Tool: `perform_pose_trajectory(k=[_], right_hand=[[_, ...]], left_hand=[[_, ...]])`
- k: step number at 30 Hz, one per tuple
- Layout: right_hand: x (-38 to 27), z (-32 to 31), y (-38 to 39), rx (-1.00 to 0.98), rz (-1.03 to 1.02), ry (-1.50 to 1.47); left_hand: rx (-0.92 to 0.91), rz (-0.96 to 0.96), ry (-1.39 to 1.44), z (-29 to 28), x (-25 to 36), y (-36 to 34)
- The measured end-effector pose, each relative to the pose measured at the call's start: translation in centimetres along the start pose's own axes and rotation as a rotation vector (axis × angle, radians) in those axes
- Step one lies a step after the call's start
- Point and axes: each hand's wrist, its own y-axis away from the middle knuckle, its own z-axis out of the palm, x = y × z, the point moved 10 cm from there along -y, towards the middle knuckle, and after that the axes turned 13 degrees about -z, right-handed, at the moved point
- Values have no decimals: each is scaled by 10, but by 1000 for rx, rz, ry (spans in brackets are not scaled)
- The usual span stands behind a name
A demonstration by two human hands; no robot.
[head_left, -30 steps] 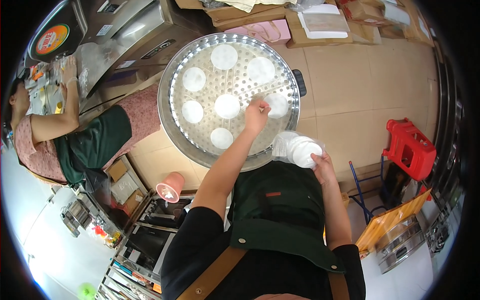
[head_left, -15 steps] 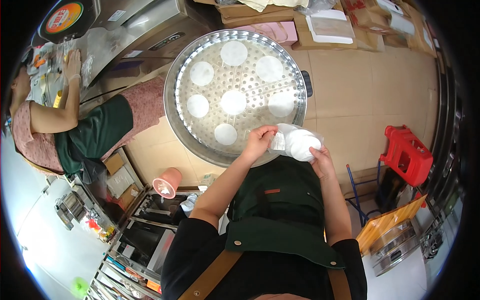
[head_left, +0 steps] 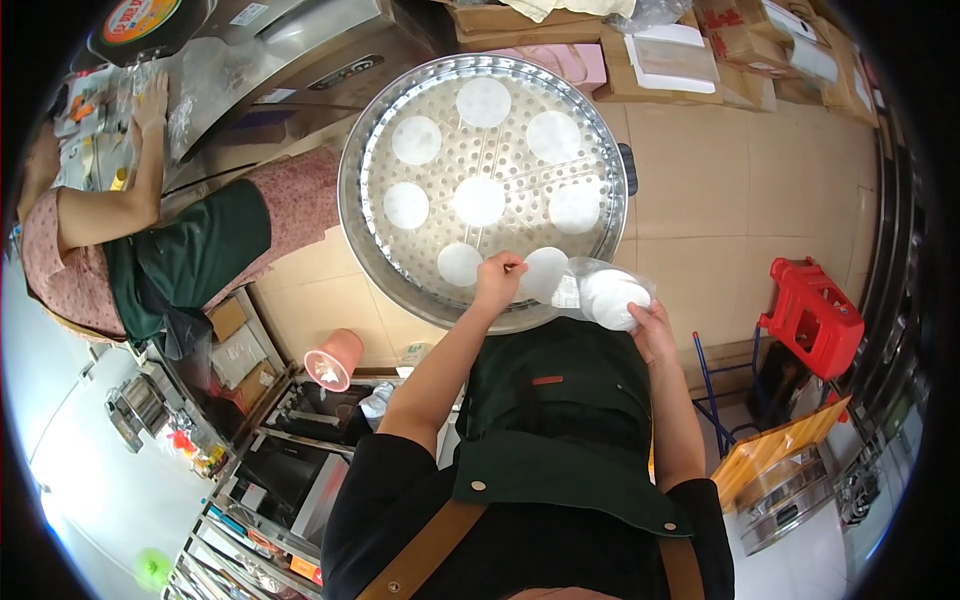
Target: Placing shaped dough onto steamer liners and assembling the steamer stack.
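White disc (head_left: 545, 273) drawn from clear bag (head_left: 604, 291), pinched in left grip (head_left: 497, 285), right grip (head_left: 653, 335) clamped on bag, printed label (head_left: 566, 292).

I log white, round, thin discs (head_left: 479, 202); silver, round metal tray (head_left: 440, 176), dot-patterned; dark green cloth apron (head_left: 565, 410); red plastic stool (head_left: 838, 325).

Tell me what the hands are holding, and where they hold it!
The left hand pinches a white disc by its left edge. The right hand holds a clear bag of more discs by its right end.
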Motion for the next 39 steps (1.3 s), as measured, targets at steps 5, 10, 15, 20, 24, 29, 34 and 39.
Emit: perform_pose_trajectory(k=[5, 10, 15, 20, 24, 29, 34, 39], right_hand=[[-11, -31, 8, 111, -25, 20], [-14, -31, 8, 104, -31, 33], [-6, -8, 0, 28, 4, 5], [-14, 71, 5, -378, 31, -377], [-2, 133, -3, -525, 91, -391], [8, 208, -21, -624, 146, -383], [21, 251, -25, -611, 147, -92], [26, 275, -15, -557, 75, 87]], left_hand=[[45, -59, -153, 4, -50, -24], [87, -173, -242, 5, -62, -29], [314, 56, -277, -12, -17, 12], [-547, -284, 526, 35, 6, 59], [-571, -276, 631, 13, 33, 97], [-641, -79, 1200, -39, 52, 114], [-275, 77, 733, -107, 48, 114], [-46, -212, 740, -127, 20, 85]])
